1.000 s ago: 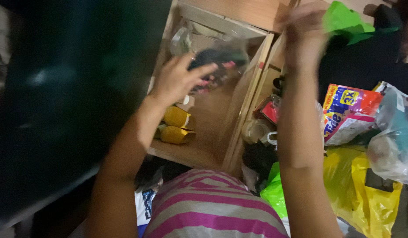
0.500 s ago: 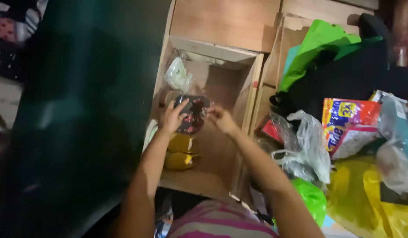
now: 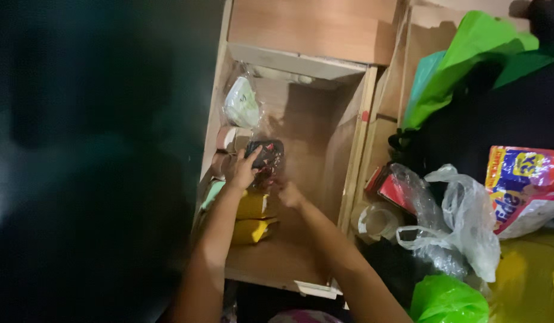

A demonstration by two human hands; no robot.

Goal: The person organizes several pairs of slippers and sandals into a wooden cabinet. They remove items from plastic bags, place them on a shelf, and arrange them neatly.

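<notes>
Since half a second ago, hardly shifted: left hand (image 3: pixel 244 173) still pinching dark clear-wrapped packet (image 3: pixel 265 157) low in wooden drawer (image 3: pixel 354 167), right hand (image 3: pixel 289 193) beside it, grip unclear; loose wrap could slip onto yellow packs (image 3: pixel 253 215).

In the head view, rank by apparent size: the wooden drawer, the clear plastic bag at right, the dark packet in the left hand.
1. wooden drawer, by far the largest.
2. clear plastic bag; it may lie nearer the camera, so its size is partly flattered.
3. dark packet, held by the left hand.
</notes>
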